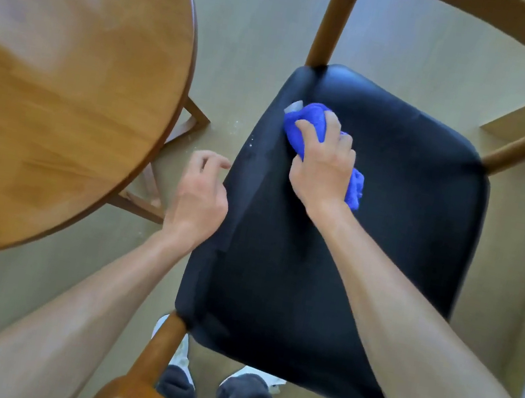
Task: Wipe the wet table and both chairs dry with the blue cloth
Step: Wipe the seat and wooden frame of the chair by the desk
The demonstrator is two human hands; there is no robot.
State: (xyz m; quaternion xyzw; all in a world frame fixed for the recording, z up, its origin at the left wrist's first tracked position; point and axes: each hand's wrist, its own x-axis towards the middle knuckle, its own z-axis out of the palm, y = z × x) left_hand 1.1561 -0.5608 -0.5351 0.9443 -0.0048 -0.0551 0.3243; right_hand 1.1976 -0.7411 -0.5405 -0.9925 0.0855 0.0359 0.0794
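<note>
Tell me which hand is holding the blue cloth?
The right hand grips the blue cloth on the chair seat; the left hand holds nothing.

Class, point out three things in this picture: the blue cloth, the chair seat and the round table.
blue cloth (305, 119): head view, on its bunched upper part.
chair seat (310, 276): head view, on the bare dark cushion.
round table (63, 96): head view, on the bare wooden top.
</note>
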